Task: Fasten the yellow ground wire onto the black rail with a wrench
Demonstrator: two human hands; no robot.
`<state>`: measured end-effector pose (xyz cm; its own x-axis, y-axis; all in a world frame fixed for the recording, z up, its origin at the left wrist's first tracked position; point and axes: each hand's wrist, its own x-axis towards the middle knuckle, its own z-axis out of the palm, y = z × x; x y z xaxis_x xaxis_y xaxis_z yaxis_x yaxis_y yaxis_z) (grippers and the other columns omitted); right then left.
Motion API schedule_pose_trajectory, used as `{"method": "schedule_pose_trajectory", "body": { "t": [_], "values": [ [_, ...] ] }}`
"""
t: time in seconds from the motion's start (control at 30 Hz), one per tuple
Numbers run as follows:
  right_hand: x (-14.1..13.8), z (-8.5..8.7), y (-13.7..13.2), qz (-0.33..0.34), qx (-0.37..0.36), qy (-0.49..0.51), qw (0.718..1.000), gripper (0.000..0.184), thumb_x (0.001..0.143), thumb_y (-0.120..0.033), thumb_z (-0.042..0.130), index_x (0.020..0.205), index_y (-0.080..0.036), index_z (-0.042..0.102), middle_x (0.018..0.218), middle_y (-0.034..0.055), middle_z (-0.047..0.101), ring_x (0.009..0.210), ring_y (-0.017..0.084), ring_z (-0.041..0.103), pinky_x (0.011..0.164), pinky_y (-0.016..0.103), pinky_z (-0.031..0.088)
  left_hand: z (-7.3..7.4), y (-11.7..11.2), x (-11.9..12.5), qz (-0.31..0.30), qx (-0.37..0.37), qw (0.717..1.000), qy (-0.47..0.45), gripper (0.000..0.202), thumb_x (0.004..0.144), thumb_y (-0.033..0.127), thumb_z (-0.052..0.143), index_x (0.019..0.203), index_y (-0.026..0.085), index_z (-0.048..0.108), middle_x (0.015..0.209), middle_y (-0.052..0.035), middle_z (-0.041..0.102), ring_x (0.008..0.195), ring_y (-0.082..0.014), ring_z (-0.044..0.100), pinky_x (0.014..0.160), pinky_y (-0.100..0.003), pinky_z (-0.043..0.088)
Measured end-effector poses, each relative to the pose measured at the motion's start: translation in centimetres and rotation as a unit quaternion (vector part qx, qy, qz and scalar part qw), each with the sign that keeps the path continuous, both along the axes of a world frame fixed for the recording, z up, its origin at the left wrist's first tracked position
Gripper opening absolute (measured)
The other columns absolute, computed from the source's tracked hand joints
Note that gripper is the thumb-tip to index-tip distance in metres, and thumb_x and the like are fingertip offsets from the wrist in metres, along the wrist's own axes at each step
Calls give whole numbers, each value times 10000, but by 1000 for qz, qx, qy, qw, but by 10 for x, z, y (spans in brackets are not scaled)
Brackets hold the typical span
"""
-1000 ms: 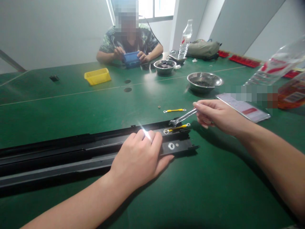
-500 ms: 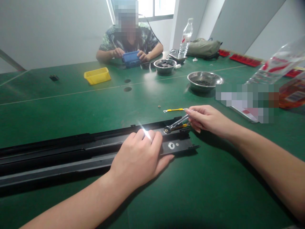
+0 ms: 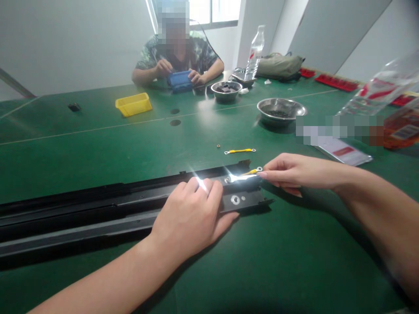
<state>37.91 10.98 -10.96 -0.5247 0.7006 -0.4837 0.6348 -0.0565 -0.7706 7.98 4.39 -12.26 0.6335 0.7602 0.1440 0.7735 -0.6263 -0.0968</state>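
Long black metal rails (image 3: 81, 226) lie side by side, reaching in from the left. My left hand (image 3: 190, 209) is closed over them near their right end, fingers on top and thumb along the near side. Between the fingertips of my right hand (image 3: 291, 172) is the handle of a shiny wrench (image 3: 244, 178). Its head sits around a small fastener (image 3: 228, 179) on the far rail. A yellow wire (image 3: 251, 172) with a ring terminal runs beside the wrench, its ring near my right fingertips.
Behind the rails lie another yellow wire (image 3: 240, 151) and a small nut (image 3: 218, 146). Metal bowls (image 3: 281, 114), a yellow bin (image 3: 134, 104) and water bottles (image 3: 255, 54) stand farther back. A co-worker (image 3: 178, 61) sits opposite, holding a blue bin (image 3: 180, 80).
My right hand has swung the wrench handle toward me, so it lies more nearly along the rail. The left hand and the rails have stayed in place.
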Motion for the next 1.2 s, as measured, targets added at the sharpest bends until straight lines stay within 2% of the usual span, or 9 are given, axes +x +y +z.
{"method": "schedule_pose_trajectory", "body": {
  "t": [0.3,0.4,0.57,0.7,0.9,1.07,1.2],
  "values": [
    [1,8,-1,-3,1,-23,1000,467,932,-572,625,659,-199,557,561,-6,535,486,144,501,488,292,343,0,0,0,2,1,1000,-1,482,1010,608,371,1147,184,554,1011,-101,613,909,-305,545,785,-465,472],
    [-4,9,-2,-57,30,-16,998,493,900,-622,649,658,-202,558,549,-9,525,475,148,514,482,299,339,0,0,-1,1,2,1000,1,493,1010,613,366,1154,180,554,1016,-105,613,915,-306,545,788,-464,472],
    [-12,7,0,-181,152,47,971,539,915,-678,611,643,-224,514,517,-20,481,472,142,486,522,317,366,-1,0,-1,2,5,1000,1,485,1007,612,374,1141,183,554,1013,-108,612,919,-307,545,787,-462,470],
    [-19,1,0,-222,179,112,952,546,944,-669,586,631,-237,471,499,-30,443,453,128,431,499,316,308,-1,-1,-1,1,2,1000,3,485,1006,618,371,1134,187,552,997,-102,607,913,-306,543,788,-463,471],
    [-30,-9,-2,-201,169,141,954,538,954,-660,586,641,-236,482,485,-35,451,442,123,427,495,313,323,-1,-1,0,1,-1,1000,2,472,1004,611,386,1125,186,553,1003,-105,606,915,-308,541,784,-463,470],
    [-28,-12,1,-173,164,85,968,543,941,-687,581,666,-225,503,511,-33,488,438,123,480,482,305,341,0,0,-1,2,0,1000,2,476,1003,606,388,1149,183,550,1021,-107,608,926,-310,543,788,-468,471],
    [-24,-11,3,-175,156,75,969,549,938,-683,590,662,-218,495,538,-35,486,445,117,492,475,297,352,-1,-1,-1,2,2,1000,3,481,1005,612,377,1143,185,549,1018,-104,610,923,-311,543,786,-470,473]
  ]
}}
